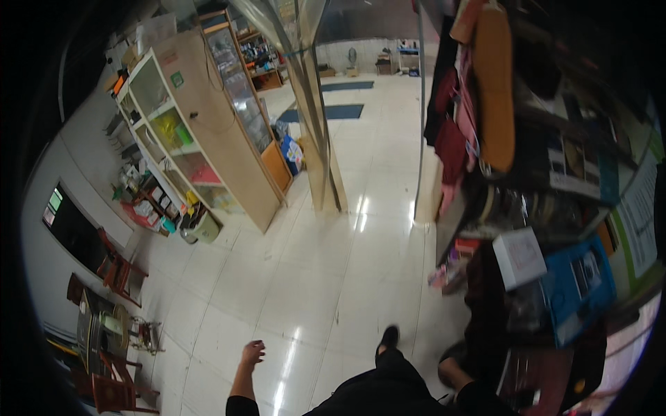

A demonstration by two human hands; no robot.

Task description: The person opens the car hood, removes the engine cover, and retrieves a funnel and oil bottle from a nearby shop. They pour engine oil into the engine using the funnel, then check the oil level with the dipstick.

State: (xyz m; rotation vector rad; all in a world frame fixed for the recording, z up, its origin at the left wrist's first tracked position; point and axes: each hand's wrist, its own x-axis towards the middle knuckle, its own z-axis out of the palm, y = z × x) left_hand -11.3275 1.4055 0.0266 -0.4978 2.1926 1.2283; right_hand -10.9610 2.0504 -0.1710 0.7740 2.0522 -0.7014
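Observation:
My left hand (254, 352) hangs over the pale tiled floor at the lower middle, its fingers loosely bent and a little apart, with nothing in them. On the other side my right hand (454, 372) is low and close to dark hanging cloth (483, 291). Only a patch of bare skin near its wrist stands out from the dark behind. Its fingers are hidden or blurred, so whether it grips anything cannot be seen. Between the hands, my dark shoe (390, 337) steps forward on the tiles.
Crowding the right side are a white box (520, 258), a blue package (581, 288) and an orange-brown hanging pad (494, 87). A plastic-wrapped post (316, 132) and a tall shelf unit (215, 125) stand ahead. Wooden chairs (121, 274) are at left; dark mats (326, 112) lie farther off.

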